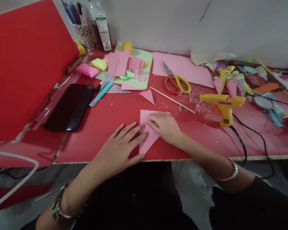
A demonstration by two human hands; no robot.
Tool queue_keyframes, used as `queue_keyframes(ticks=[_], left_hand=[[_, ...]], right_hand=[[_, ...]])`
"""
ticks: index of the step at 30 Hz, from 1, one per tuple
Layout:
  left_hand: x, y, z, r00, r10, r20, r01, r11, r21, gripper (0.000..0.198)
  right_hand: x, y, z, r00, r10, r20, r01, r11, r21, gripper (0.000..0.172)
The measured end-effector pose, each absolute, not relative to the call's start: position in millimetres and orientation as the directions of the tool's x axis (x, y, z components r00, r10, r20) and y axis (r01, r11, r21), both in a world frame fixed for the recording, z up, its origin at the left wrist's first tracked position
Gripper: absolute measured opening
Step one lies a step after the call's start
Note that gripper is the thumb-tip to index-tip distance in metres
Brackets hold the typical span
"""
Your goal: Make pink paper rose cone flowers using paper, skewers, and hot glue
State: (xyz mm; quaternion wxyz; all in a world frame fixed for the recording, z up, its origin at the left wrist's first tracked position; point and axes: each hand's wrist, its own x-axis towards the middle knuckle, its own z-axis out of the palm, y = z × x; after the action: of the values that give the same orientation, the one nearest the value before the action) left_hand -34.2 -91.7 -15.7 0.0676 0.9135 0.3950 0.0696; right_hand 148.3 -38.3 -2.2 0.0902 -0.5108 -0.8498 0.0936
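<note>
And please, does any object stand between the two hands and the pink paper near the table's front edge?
Nothing visible does: the right hand rests directly on the pink paper, and the left hand reaches over its left edge.

L hand (122,145) palm down, fingers (134,130) spread; R hand (166,126) w/ fingers curled under; both forearms (80,187) angled inward

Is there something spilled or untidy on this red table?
Yes. Pale shreds lie scattered around the tip of the yellow glue gun, near the scissors. They look odd, like loose litter beside tools.
</note>
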Motion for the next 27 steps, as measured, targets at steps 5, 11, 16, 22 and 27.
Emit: queue_keyframes(ticks=[5, 11, 16, 22, 27], left_hand=[[-35, -89, -14, 0.678, 0.734, 0.037, 0.716, -0.672, 0.191, 0.054], [-38, -85, -10, 0.695, 0.719, -0.011, 0.703, -0.676, 0.219, 0.058], [-41, -84, -10, 0.703, 0.711, -0.006, 0.692, -0.682, 0.237, 0.058], [-41, -83, -10, 0.707, 0.707, -0.020, 0.685, -0.677, 0.270, 0.059], [-41, -82, -7, 0.704, 0.706, -0.079, 0.693, -0.658, 0.294, 0.060]], right_hand=[[151, -40, -3, -0.466, 0.883, 0.063, 0.841, 0.463, -0.280, 0.019], [167, -64, 6, -0.583, 0.764, 0.278, 0.775, 0.625, -0.093, 0.019], [175, -95, 12, -0.784, 0.582, 0.218, 0.571, 0.813, -0.115, 0.023], [186, -103, 6, -0.753, 0.639, 0.158, 0.627, 0.770, -0.123, 0.027], [207, -93, 7, -0.647, 0.751, 0.132, 0.741, 0.660, -0.124, 0.029]])
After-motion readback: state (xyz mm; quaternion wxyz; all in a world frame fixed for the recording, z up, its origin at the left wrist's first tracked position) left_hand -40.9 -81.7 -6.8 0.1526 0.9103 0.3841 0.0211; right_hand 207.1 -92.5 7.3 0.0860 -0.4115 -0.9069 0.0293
